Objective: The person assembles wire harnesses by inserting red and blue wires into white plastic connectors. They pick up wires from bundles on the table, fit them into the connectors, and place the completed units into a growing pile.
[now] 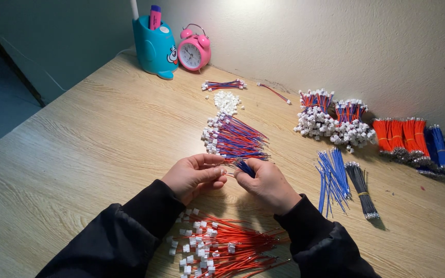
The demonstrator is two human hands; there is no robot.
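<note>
Nearest, below the wrists, lies a heap of red wires with white plug housings (217, 247), its lower edge cut off by the frame. Just above it the two hands meet over the wooden table (78, 154). The left hand (194, 175) is curled, thumb and forefinger pinched together on something too small to make out, perhaps a white housing or a wire end. The right hand (269, 184) is closed around a small bunch of blue wires (244, 168), whose ends stick out toward the left fingertips. By the look of it, the step in hand is fitting a blue wire into a connector; the next move seems to call for a fine, steady push of one wire end into a tiny socket, lined up by touch as much as by sight.

Just beyond the fingertips spreads a fan of finished red-and-blue leads (235, 138), white housings on its left. Right of the right hand lie loose blue wires (331, 177) and a tied black bundle (361, 188). Farther out sit a small pile of white housings (226, 101) and bunched leads with white plugs (333, 121); orange, blue and black bundles (413, 139) run off the right edge. Against the wall stand a teal pen holder (155, 49) and a pink alarm clock (194, 50).
</note>
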